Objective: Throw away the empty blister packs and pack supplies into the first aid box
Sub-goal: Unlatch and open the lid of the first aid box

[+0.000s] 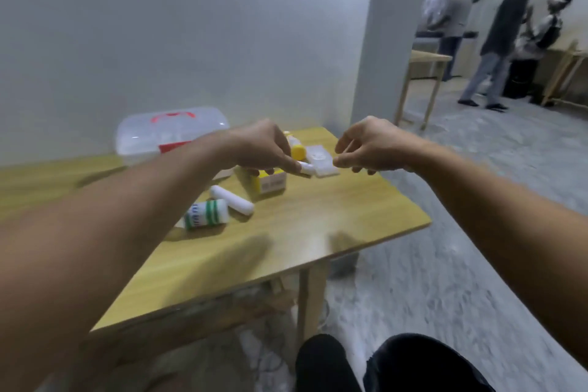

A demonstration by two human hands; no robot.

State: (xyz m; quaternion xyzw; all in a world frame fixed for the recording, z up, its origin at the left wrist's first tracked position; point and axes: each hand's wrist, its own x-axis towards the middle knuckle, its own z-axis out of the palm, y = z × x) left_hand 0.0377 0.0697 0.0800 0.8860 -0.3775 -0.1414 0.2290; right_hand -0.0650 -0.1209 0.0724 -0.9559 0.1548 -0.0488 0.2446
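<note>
A clear first aid box (pixel 173 134) with a red handle stands shut at the back of the wooden table (pixel 318 232). My left hand (pixel 261 149) pinches the left end of a pale blister pack (pixel 319 162) near the table's far right corner. My right hand (pixel 366 146) has its fingertips at the pack's right end; whether they grip it is unclear. Behind the pack stands a yellow-capped bottle (pixel 297 148). A yellow box (pixel 270 183) sits under my left hand. A white roll (pixel 232 200) and a green-striped bandage roll (pixel 206 215) lie nearer to me.
The white wall runs behind the table and a pillar (pixel 381 41) stands at its far right corner. Grey floor lies to the right. People stand by other wooden tables (pixel 426 57) in the background. My knees (pixel 381 363) show at the bottom.
</note>
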